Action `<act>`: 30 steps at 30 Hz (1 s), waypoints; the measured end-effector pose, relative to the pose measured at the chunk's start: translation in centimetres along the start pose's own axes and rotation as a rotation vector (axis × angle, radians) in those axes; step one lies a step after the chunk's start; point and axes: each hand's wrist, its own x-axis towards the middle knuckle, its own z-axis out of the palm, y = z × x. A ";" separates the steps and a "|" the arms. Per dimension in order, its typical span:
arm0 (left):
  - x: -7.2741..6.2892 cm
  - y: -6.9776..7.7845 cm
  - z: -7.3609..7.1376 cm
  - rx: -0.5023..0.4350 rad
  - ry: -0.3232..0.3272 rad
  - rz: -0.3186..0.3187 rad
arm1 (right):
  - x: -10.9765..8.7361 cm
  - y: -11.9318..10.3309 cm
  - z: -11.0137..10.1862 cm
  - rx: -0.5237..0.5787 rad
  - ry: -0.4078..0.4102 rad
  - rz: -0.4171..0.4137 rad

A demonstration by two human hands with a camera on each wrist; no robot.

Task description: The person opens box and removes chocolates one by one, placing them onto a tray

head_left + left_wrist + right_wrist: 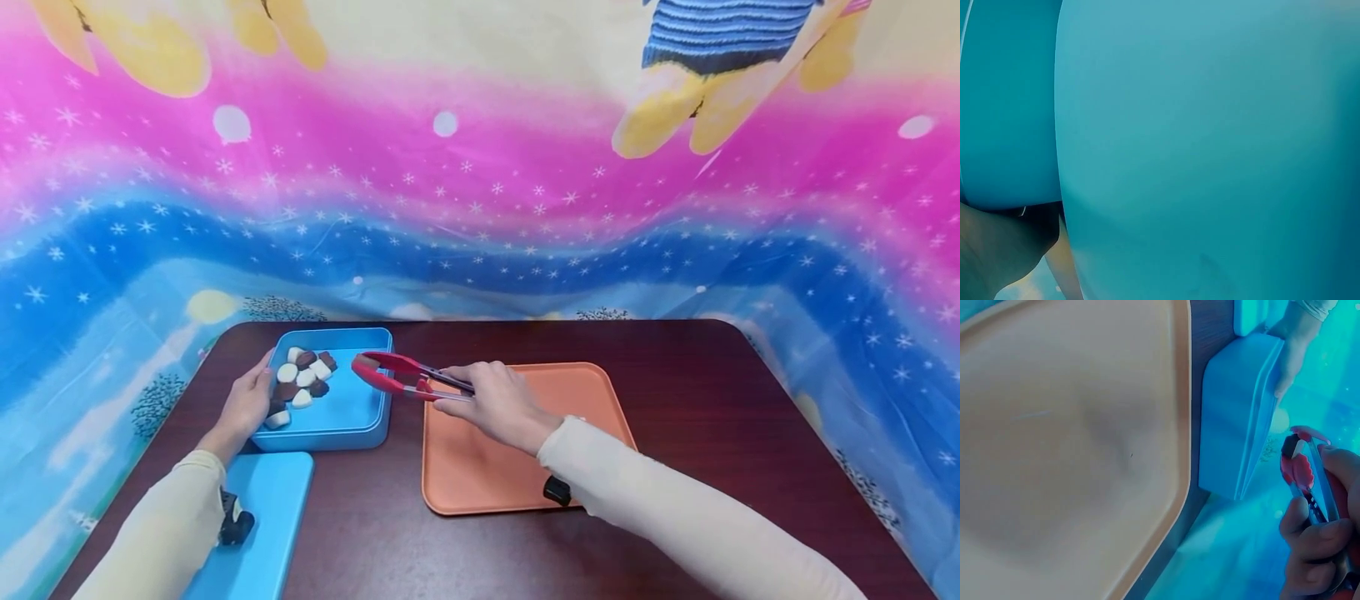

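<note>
My right hand grips the tongs, whose red tips reach over the right rim of a blue box. Between those tips is a small dark brown piece, chocolate-like in shape and colour. Against the box's left wall lies my left hand, its visible fingers fairly straight along the side. Inside the box, several white pieces and brown pieces gather toward the left. In the left wrist view, blue plastic fills most of the picture.
An orange tray lies under my right forearm, right of the box. A flat blue lid rests on the dark table in front of the box, partly covered by my left sleeve. A printed cloth hangs behind.
</note>
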 end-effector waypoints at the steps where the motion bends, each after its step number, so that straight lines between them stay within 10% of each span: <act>1: 0.0 0.0 0.0 0.000 -0.001 0.001 | -0.2 0.2 -0.2 -0.004 0.002 0.002; 30: 0.2 -0.1 0.0 -0.025 0.014 0.003 | -3.3 5.2 -3.0 -0.215 0.003 0.037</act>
